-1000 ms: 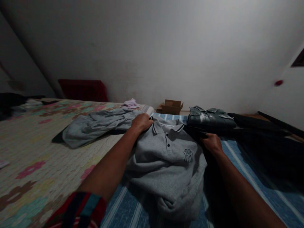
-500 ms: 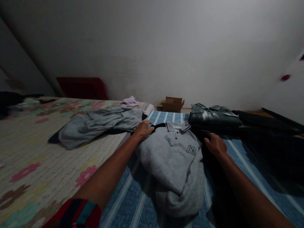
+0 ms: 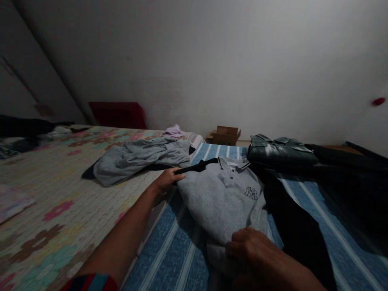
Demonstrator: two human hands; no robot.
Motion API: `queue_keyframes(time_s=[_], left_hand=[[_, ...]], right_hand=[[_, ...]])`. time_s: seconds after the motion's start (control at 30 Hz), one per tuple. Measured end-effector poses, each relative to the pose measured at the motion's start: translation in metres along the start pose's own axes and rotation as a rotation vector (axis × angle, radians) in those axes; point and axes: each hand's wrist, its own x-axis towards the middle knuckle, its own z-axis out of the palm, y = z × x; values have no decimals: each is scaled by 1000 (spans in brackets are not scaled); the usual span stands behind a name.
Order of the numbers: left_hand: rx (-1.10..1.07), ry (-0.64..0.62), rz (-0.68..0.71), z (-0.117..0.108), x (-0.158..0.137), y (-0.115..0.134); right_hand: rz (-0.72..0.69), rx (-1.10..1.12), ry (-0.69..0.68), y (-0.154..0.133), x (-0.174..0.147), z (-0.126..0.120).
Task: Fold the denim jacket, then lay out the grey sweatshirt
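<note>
Left grip [image 3: 167,179] pinches the grey polo [image 3: 220,202]; right grip [image 3: 253,252] clutches its hem, fingertips hidden.

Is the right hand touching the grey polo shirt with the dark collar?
Touching. In the head view the right hand lies on the lower edge of the grey polo shirt, its fingers pressing the fabric.

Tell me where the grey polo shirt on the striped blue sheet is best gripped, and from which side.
Probably at its two ends. The grey polo shirt lies flat, collar far, hem near. The left hand already pinches the left shoulder edge from the left; the right hand rests on the bunched hem from the near side. The folded dark shirt and black garment crowd its right, so that side is poorer.
</note>
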Motion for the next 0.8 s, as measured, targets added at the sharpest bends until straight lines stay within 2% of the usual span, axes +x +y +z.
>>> queue_keyframes(time_s=[0.07, 0.13, 0.3, 0.37, 0.47, 0.53, 0.63, 0.8], left_hand=[[76, 11, -4, 3, 3, 0], [130, 40, -15, 4, 7, 4], [296, 128, 25, -14, 14, 43], [498, 122, 53, -29, 13, 62], [650, 88, 60, -48, 13, 78], [692, 77, 24, -56, 15, 75], [694, -1, -55, -56, 20, 54], [407, -246, -156, -53, 5, 22]], right_hand=[[61, -66, -24, 2, 3, 2], [81, -5, -48, 11, 3, 0], [114, 409, -51, 51, -23, -21], [111, 603, -45, 66, -38, -29], [92, 817, -26, 80, -53, -33], [109, 887, -6, 86, -55, -28], [139, 923, -25, 92, -50, -17], [147, 967, -39, 100, -42, -6]])
